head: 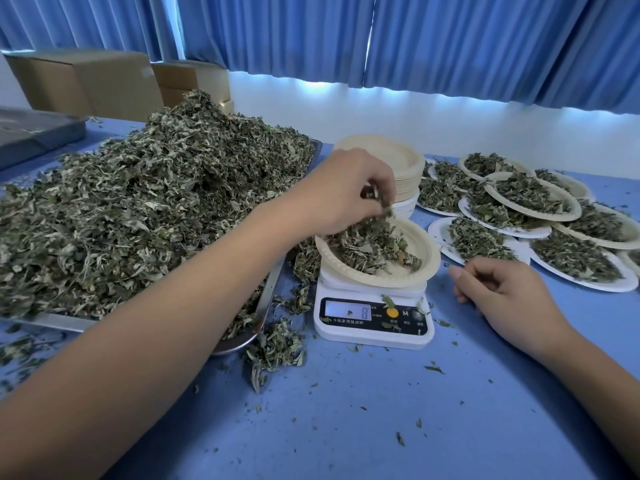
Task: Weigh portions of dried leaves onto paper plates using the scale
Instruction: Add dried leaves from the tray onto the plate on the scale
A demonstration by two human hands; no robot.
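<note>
Just above the plate (pixel 427 261), left hand (pixel 348 192) pinches dried leaves (pixel 385 206); right hand (pixel 504 289) rests loosely curled.

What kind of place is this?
Probably a small herb-packing workroom, not a home kitchen: a huge leaf pile on a metal tray, many filled plates beside the scale, and cardboard boxes behind.

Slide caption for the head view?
Left hand pinches dried leaves over the paper plate on the scale; right hand rests beside it, filled plates behind.
</note>
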